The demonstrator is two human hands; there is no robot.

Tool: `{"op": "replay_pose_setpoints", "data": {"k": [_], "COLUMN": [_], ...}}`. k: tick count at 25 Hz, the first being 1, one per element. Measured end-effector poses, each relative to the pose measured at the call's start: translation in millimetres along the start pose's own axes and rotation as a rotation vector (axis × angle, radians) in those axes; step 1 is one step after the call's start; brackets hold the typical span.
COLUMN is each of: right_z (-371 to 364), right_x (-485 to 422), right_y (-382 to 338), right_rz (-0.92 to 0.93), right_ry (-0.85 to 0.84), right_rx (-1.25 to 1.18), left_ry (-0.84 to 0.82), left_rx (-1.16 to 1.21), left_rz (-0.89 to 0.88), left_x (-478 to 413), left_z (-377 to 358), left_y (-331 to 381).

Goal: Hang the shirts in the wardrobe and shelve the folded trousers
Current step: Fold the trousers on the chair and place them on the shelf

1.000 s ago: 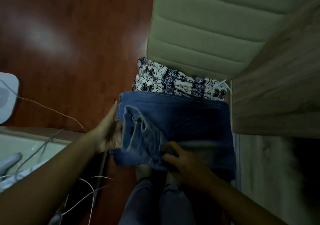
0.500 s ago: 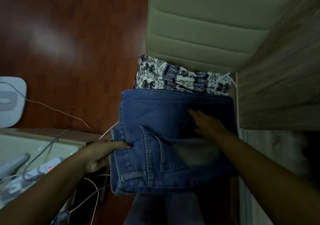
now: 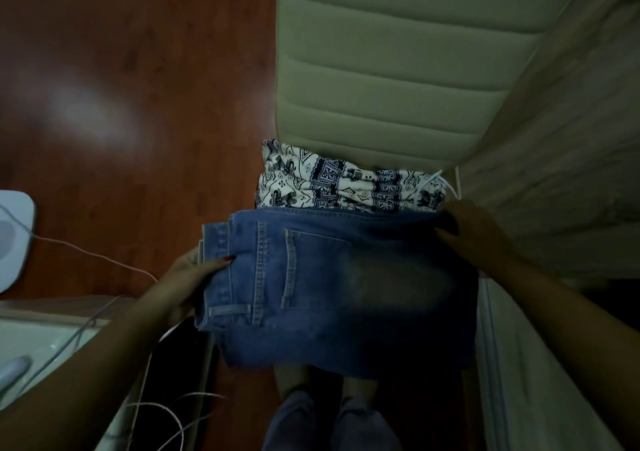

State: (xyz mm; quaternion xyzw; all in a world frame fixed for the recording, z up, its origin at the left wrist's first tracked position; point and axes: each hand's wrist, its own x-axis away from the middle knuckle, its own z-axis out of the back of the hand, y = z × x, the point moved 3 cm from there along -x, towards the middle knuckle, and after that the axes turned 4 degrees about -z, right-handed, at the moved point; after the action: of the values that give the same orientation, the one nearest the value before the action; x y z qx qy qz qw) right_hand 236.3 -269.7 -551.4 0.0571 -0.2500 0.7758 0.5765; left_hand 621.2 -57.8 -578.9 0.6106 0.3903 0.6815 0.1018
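While both hands grip it from opposite sides, we hold a folded blue denim pair of jeans (image 3: 332,287) flat in front of us above the dark reddish wooden floor (image 3: 131,104). Our left hand (image 3: 188,277) clamps the left edge near the waistband, thumb on top. Our right hand (image 3: 474,235) pinches the far right corner. Just beyond the jeans, touching their far edge, sit folded black-and-white patterned trousers (image 3: 346,187), against a pale green ribbed cushion (image 3: 398,69). White cables (image 3: 86,253) trail at left. Grey slippers (image 3: 329,423) show below.
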Motion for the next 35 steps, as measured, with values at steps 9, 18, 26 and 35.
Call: {"op": "replay_pose_setpoints", "data": {"k": [9, 18, 26, 35], "right_z": [-75, -52, 41, -138], "right_x": [35, 66, 73, 49], "right_y": [70, 68, -43, -202], "right_rz": [-0.418, -0.366, -0.110, 0.192], "right_ry": [0.296, 0.129, 0.009, -0.319], "right_rx": [-0.742, -0.699, -0.970, -0.533], "left_ry": [0.025, 0.195, -0.131, -0.033], "left_rx": [-0.104, -0.083, -0.052, 0.129], "left_rz": [0.076, 0.017, -0.107, 0.145], "left_x": [-51, -39, 3, -4], "left_z": [-6, -7, -69, -52], "left_y": [-45, -53, -40, -48]}}
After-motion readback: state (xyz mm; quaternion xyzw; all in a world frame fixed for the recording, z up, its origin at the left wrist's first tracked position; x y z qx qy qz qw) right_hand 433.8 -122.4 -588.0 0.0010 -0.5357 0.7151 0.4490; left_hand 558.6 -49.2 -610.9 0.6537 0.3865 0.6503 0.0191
